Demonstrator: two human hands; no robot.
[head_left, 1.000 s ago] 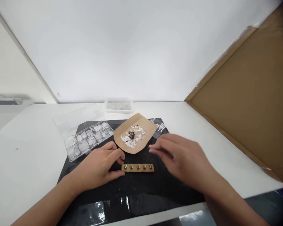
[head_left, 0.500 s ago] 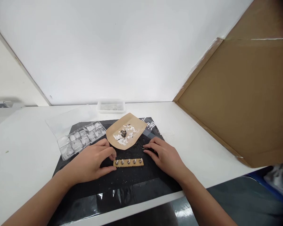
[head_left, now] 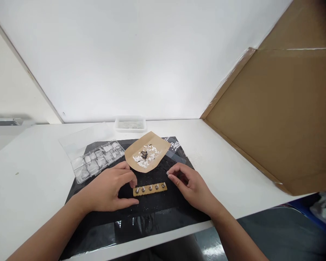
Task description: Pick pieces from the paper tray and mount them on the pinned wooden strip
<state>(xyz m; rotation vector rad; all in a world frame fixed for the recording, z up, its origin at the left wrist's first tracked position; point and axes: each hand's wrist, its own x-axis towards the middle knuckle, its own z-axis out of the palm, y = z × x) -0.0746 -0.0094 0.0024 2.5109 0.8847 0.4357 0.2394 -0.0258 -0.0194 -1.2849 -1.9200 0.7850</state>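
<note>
A tan strip [head_left: 147, 193] lies on the black mat [head_left: 152, 212], with several small round pieces and white bits standing along it. My left hand [head_left: 112, 186] is at the strip's left end, thumb and fingers apart around that end. To the right of the strip, my right hand [head_left: 191, 183] pinches a tiny greyish piece [head_left: 167, 174] between thumb and index finger. Behind the hands, a brown paper sheet [head_left: 134, 148] holds many white chips and a few dark pieces.
A clear compartment box [head_left: 83, 174] with white contents sits at the mat's left. Behind stands a white translucent tray [head_left: 130, 129]. Small white tiles [head_left: 175, 145] lie at the mat's back right. A large cardboard panel [head_left: 282, 116] stands on the right.
My left thumb has moved away from the strip. My right fingertips have come up from the mat, now pinching a tiny greyish piece. The whole view has shifted slightly.
</note>
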